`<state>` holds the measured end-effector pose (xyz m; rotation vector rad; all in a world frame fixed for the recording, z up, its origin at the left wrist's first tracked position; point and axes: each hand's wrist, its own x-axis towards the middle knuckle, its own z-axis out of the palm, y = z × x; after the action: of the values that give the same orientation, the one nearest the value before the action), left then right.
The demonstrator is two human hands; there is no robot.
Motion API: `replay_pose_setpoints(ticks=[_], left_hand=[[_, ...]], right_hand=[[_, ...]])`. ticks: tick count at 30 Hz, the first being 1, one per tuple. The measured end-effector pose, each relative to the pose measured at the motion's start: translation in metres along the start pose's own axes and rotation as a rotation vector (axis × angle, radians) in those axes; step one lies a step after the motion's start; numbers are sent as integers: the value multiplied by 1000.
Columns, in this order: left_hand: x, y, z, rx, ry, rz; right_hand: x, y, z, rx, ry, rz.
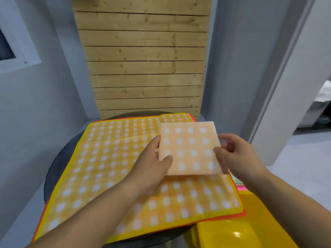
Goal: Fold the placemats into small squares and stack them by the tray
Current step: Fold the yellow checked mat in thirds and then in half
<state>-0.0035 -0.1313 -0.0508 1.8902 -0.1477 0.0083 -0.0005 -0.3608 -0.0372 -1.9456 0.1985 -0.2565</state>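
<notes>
support: round dark table [52,169] | spread checked placemats [107,158] laid stacked flat on it | yellow tray [250,230] seen at right edge

Forearms forward, left hand [152,162], right hand [237,155], both pinching, thumbs uppermost

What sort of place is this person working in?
Probably a small corner of an indoor room, perhaps a home: a round dark table between grey walls, a wooden plank panel behind it, and a window frame on the left.
</notes>
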Motion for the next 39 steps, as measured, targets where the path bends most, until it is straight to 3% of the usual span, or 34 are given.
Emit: replay_pose_setpoints(ticks=[9,18,29,39], left_hand=[[13,29,202,-91,-63,53],[17,-2,344,-225,-51,-154],[104,-101,354,-70,121,-188],[146,-144,335,169,65,-269]], right_hand=[[14,68,-145,-7,244,154],[38,169,-202,-170,227,151],[133,255,-131,-183,-14,33],[174,287,-95,-284,-103,48]])
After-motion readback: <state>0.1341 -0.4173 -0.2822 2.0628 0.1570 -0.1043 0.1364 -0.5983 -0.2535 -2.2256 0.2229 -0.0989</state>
